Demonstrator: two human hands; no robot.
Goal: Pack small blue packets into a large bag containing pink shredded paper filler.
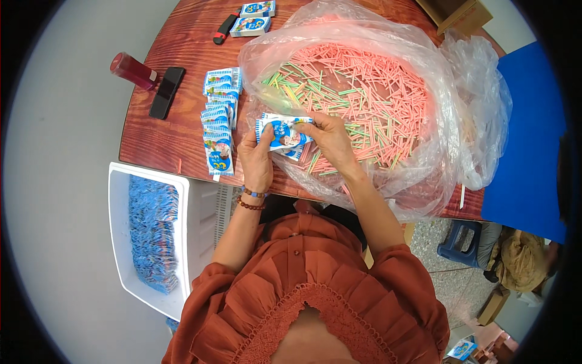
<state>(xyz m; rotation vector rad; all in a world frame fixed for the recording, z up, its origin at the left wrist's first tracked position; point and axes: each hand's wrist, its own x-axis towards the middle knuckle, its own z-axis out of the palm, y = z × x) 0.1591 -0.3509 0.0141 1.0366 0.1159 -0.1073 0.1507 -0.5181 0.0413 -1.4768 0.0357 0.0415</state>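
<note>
My left hand (257, 159) and my right hand (330, 141) are both closed on a small blue-and-white packet (284, 131), one at each side of it. Another packet's edge shows just beneath it. The packet is over the near left edge of a large clear plastic bag (448, 151), which lies spread open on the table. Inside the bag is a heap of thin sticks (388, 91), mostly pink, with green and yellow ones among them. Left of my left hand, an overlapping row of similar packets (218, 145) lies on the wood.
The reddish wooden table (194, 48) bears a black phone (167, 92), a red bottle (134, 71), a red-and-black cutter (226, 28) and small card stacks (250, 26). A white bin (119, 242) holding many packets stands at lower left. A cardboard box (467, 18) sits far right, a blue stool (461, 244) below.
</note>
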